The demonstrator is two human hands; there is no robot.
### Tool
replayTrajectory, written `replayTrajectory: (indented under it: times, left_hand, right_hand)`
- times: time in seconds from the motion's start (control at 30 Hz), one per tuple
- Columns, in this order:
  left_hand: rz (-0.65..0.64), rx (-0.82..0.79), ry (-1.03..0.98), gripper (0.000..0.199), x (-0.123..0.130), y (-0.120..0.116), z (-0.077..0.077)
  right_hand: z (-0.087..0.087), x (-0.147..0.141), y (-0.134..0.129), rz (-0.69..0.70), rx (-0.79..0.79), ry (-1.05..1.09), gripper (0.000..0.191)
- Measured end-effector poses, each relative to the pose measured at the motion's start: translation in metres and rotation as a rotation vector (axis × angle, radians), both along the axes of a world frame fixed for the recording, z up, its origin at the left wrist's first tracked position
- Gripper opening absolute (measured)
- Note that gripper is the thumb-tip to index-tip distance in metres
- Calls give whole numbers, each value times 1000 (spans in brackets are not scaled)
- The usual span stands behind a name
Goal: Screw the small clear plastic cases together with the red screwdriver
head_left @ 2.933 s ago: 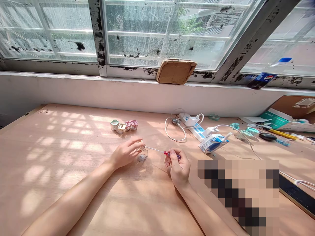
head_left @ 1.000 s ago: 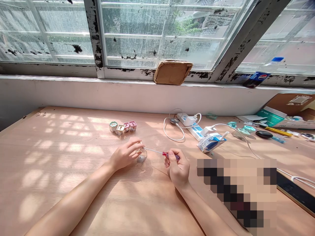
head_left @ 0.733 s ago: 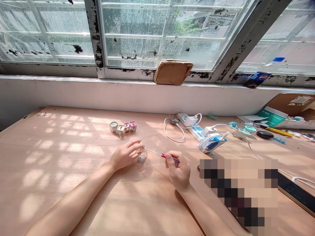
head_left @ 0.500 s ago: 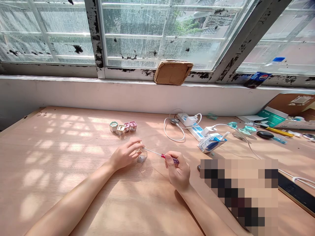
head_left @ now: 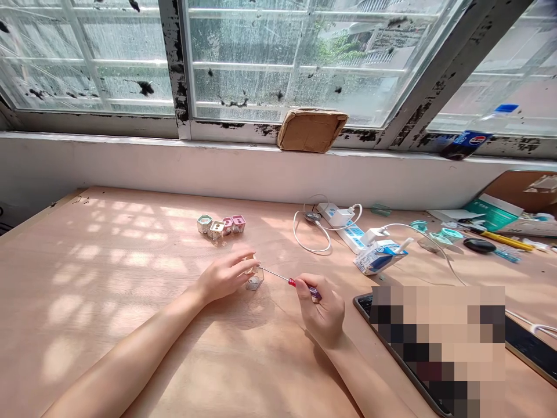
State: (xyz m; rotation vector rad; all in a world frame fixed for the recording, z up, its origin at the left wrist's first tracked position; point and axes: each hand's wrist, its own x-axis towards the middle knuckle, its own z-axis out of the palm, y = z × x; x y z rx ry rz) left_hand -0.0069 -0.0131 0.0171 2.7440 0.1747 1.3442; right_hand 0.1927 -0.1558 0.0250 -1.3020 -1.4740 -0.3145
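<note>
My right hand (head_left: 322, 306) is closed round the handle of a screwdriver (head_left: 292, 282), red and purple with a thin metal shaft. The shaft points left, and its tip is close to the fingertips of my left hand (head_left: 227, 273). Those fingers are bent over a small clear faceted container (head_left: 255, 281) on the table and hold it; they cover its upper left part. Just beyond, several small faceted boxes stand in a group: a green-rimmed box (head_left: 204, 224), a cream-topped box (head_left: 216, 230) and pink-topped boxes (head_left: 237, 223).
Right of my hands are a blue and white carton (head_left: 378, 258), a power strip (head_left: 348, 233) with white cables and a phone (head_left: 402, 354), partly pixelated. Farther right lie a black mouse (head_left: 479, 246) and a yellow tool (head_left: 507, 239). A cola bottle (head_left: 467, 143) leans on the sill.
The view has shifted slightly, so most things sit a little farther right. Both hands keep about the same pose, with the screwdriver tip still at the left fingertips.
</note>
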Motion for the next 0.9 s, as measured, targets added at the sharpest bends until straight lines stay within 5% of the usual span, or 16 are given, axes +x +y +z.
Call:
replayTrajectory:
  times: [0.3,0.9]
  left_hand:
    - [-22,17,-28,24,0,-1,5]
    - [-15,-36,-47,25,0,1,0]
  right_hand:
    - [-5,-5,-1,108,-7,-1,14]
    - [-2,-4,0,32,13,22,13]
